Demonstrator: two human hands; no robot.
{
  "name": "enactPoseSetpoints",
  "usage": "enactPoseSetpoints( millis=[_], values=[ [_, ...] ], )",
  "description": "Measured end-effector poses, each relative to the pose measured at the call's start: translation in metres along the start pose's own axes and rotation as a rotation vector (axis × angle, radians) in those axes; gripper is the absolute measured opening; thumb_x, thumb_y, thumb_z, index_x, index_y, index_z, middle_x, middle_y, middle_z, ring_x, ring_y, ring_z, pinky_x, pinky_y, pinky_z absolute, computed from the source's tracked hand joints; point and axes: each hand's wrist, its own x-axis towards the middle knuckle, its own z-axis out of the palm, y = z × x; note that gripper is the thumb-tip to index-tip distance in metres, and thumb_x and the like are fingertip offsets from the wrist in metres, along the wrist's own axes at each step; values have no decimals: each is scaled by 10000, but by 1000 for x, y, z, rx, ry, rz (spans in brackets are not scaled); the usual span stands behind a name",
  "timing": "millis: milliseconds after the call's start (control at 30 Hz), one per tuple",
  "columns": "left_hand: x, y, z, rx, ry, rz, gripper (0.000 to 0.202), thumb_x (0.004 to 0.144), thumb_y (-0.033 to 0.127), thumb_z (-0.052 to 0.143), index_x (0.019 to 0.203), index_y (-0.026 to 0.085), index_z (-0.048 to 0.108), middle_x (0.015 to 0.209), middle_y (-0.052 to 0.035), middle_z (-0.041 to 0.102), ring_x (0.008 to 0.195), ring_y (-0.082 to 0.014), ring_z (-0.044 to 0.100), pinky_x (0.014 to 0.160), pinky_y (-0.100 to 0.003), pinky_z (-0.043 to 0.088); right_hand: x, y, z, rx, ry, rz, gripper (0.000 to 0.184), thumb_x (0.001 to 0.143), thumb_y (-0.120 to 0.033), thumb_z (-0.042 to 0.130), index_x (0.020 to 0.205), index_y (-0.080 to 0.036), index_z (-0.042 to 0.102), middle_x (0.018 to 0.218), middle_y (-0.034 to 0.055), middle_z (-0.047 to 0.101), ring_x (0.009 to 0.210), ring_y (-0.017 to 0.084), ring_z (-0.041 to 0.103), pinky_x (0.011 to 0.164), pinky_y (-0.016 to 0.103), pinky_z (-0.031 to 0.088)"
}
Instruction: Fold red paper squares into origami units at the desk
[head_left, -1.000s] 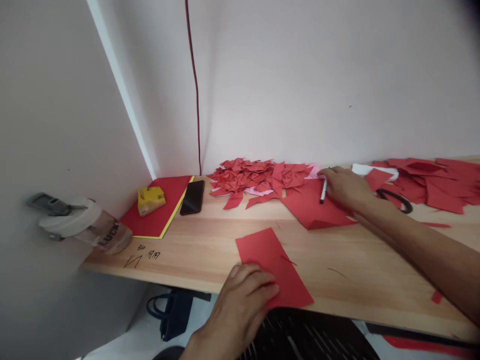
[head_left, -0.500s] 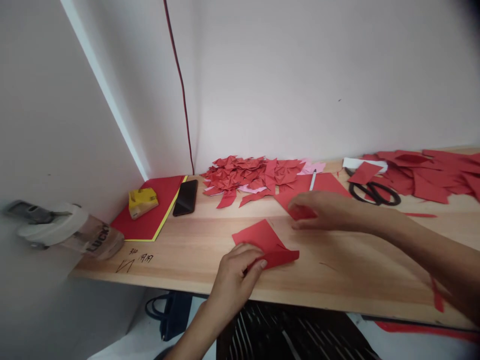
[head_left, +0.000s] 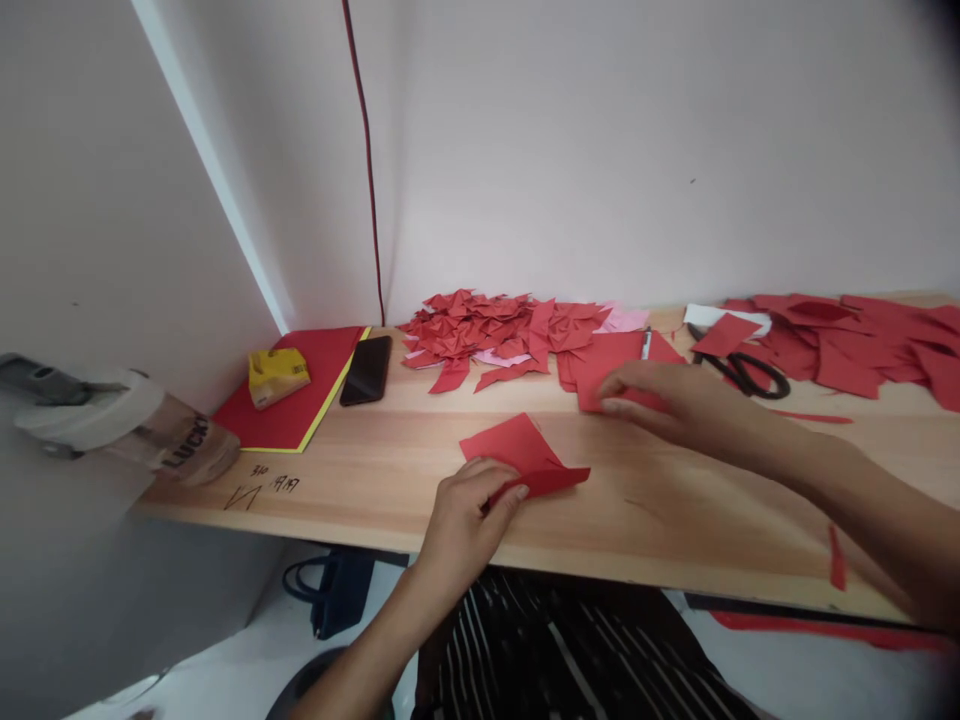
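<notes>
Near the desk's front edge, my left hand (head_left: 476, 505) pinches a red paper square (head_left: 517, 440), thumb on the lower edge. That edge is folded up into a raised flap, its tip pointing right. Farther back and to the right, my right hand (head_left: 652, 395) curls over red sheets (head_left: 604, 365), a sheet's edge between its thumb and fingers; part of its grip is hidden. A white pen (head_left: 646, 344) lies just behind that hand. Black-handled scissors (head_left: 750, 375) rest to its right, partly under paper scraps.
Folded red paper pieces (head_left: 495, 335) are heaped along the wall, and cut red pieces (head_left: 855, 345) at the right. On the left are a phone (head_left: 367, 370), a red folder (head_left: 330, 385) bearing a yellow packet (head_left: 277, 377), and a tilted bottle (head_left: 184, 440) at the desk's left end.
My right hand has shifted slightly right over the red sheets, and a sheet under it has moved. The pen lies farther right and shows less. My left hand keeps its pinch.
</notes>
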Motion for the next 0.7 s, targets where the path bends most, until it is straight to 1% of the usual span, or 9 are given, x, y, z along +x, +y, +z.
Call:
enactPoseSetpoints(
  millis=[33, 100, 133, 200, 267, 367, 533, 600, 700],
  values=[
    [0, 0, 1, 16, 18, -4, 177, 941, 228, 560, 862, 162, 703, 850, -50, 705, 821, -159, 629, 731, -279, 479, 0, -13, 4, 123, -25, -17, 322, 924, -475, 500, 1005, -210, 664, 1022, 78, 720, 925, 240, 663, 793, 348, 489],
    [-2, 1, 4, 63, 49, 13, 165, 942, 222, 560, 872, 160, 696, 857, -49, 704, 815, -154, 626, 731, -278, 480, 2, -36, 13, 229, -87, -112, 313, 890, -454, 582, 1062, -200, 646, 1058, 76, 714, 968, 230, 661, 830, 338, 498],
    [-3, 1, 5, 98, 70, 28, 159, 943, 217, 557, 880, 159, 691, 864, -50, 702, 819, -155, 622, 737, -280, 481, 2, -43, 18, 232, -133, -175, 323, 885, -452, 609, 1083, -199, 639, 1086, 78, 704, 985, 228, 654, 840, 337, 499],
    [-7, 1, 8, 184, 111, 73, 148, 948, 201, 546, 906, 158, 681, 889, -58, 701, 838, -162, 615, 757, -293, 485, 3, -49, 29, 152, -191, -302, 223, 912, -393, 599, 1004, -195, 648, 1045, 75, 695, 940, 224, 644, 808, 342, 496],
    [-11, 0, 10, 270, 140, 122, 140, 951, 186, 536, 932, 158, 672, 906, -64, 698, 846, -170, 609, 769, -312, 491, 2, -46, 39, 65, -167, -381, 171, 967, -259, 503, 924, -192, 654, 996, 76, 692, 899, 218, 640, 788, 348, 489],
    [-16, -3, 11, 357, 122, 188, 104, 933, 190, 574, 979, 158, 662, 943, -61, 697, 878, -183, 608, 792, -338, 510, -1, -33, 50, -18, -71, -451, 276, 995, -169, 408, 917, -178, 673, 1009, 101, 707, 912, 231, 650, 827, 383, 485],
    [-18, -8, 4, 459, 82, 208, 145, 918, 152, 587, 1041, 164, 663, 1071, -66, 683, 974, -197, 605, 863, -375, 532, -2, -14, 56, -23, 22, -471, 258, 998, -248, 473, 986, -187, 723, 1030, 97, 730, 913, 221, 669, 828, 363, 495],
    [-17, -9, 0, 489, 73, 210, 141, 926, 147, 567, 1024, 161, 667, 1082, -67, 681, 965, -194, 605, 863, -373, 540, -3, -13, 56, -35, 47, -470, 267, 999, -273, 483, 1018, -189, 736, 1057, 97, 740, 937, 224, 676, 850, 373, 490],
    [-13, -10, -5, 577, -11, 250, 154, 921, 108, 544, 1017, 141, 660, 1111, -73, 684, 972, -207, 599, 878, -388, 548, -5, -20, 58, -65, 53, -530, 284, 1002, -302, 491, 1129, -185, 717, 1131, 98, 748, 1030, 239, 676, 914, 417, 462]
  ],
)
